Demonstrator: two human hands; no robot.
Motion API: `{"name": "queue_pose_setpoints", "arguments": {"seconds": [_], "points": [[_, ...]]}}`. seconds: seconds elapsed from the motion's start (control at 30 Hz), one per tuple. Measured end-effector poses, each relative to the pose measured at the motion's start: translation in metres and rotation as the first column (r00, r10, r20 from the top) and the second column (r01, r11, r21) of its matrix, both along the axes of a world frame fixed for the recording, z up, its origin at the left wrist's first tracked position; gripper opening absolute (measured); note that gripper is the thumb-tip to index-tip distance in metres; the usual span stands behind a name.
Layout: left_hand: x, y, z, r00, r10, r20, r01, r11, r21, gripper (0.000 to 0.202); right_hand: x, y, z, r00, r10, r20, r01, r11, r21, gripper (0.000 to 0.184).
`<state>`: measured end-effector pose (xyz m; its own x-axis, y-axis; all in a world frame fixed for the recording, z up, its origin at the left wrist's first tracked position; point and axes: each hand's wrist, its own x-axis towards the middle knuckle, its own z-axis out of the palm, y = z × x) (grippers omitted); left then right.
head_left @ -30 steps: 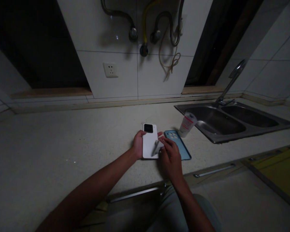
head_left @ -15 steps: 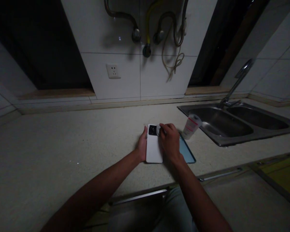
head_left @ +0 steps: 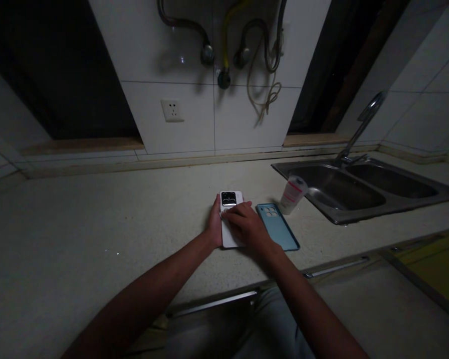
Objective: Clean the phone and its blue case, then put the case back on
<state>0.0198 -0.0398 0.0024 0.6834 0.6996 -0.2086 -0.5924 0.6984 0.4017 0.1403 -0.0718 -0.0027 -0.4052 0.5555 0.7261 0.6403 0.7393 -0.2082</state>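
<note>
A white phone (head_left: 230,238) lies back side up in my left hand (head_left: 214,225), whose fingers wrap its left edge, with fingertips showing at the right edge. Its black camera block (head_left: 228,198) faces me at the top. Across the phone's back, just below the cameras, rests my right hand (head_left: 246,223), fingers bent and pinched together. A bit of white tissue or wipe (head_left: 223,213) shows at those fingertips, mostly hidden by the hand. To the right, a blue-green phone case (head_left: 280,230) lies flat on the counter, its camera cutouts at the far end.
A clear plastic cup (head_left: 293,194) with red print stands beyond the case, beside the steel double sink (head_left: 333,215) with its tap (head_left: 362,124). The pale counter (head_left: 153,199) meets a tiled wall with a socket (head_left: 172,110) and hanging hoses (head_left: 224,50).
My right hand has moved from the camera block down and left over the phone's back, with the wipe. The cameras and the case's cutouts now show. The view has shifted slightly.
</note>
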Motion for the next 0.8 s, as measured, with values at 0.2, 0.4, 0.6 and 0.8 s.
{"name": "queue_pose_setpoints", "arguments": {"seconds": [0.2, 0.4, 0.6, 0.8], "points": [[0.001, 0.001, 0.001, 1.0, 0.012, 0.021, -0.011, 1.0, -0.016, 0.075, 0.012, -0.029, -0.007, 0.998, -0.048, -0.046, 0.049, 0.998, 0.035, 0.028], [-0.001, 0.003, -0.003, 1.0, -0.023, 0.004, 0.023, 1.0, 0.014, 0.073, 0.023, -0.027, -0.007, 0.97, -0.231, -0.069, 0.231, 0.973, -0.018, 0.028], [-0.002, 0.002, -0.003, 0.995, -0.066, -0.068, 0.068, 0.997, 0.029, 0.069, 0.03, 0.004, 0.011, 0.925, -0.379, -0.035, 0.372, 0.92, -0.122, 0.029], [0.001, 0.003, -0.004, 0.994, -0.056, -0.09, 0.058, 0.998, 0.018, 0.071, 0.019, 0.026, 0.022, 0.897, -0.435, -0.084, 0.424, 0.898, -0.122, 0.028]]}}
